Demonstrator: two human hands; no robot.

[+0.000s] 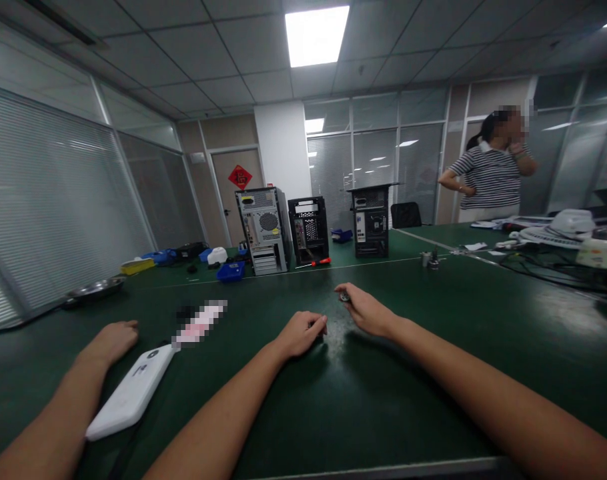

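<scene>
My left hand rests on the green table with its fingers curled into a loose fist; what they hold, if anything, is hidden. Just to its right, my right hand lies on the table and pinches a small silvery metal part at its fingertips. The two hands are a few centimetres apart. A scuffed, dusty patch of table lies between them.
Another person's forearm and closed hand lie at the left beside a white device. Three open computer cases stand at the back with a red screwdriver, blue bins and a metal pan. A person in stripes stands far right near cables.
</scene>
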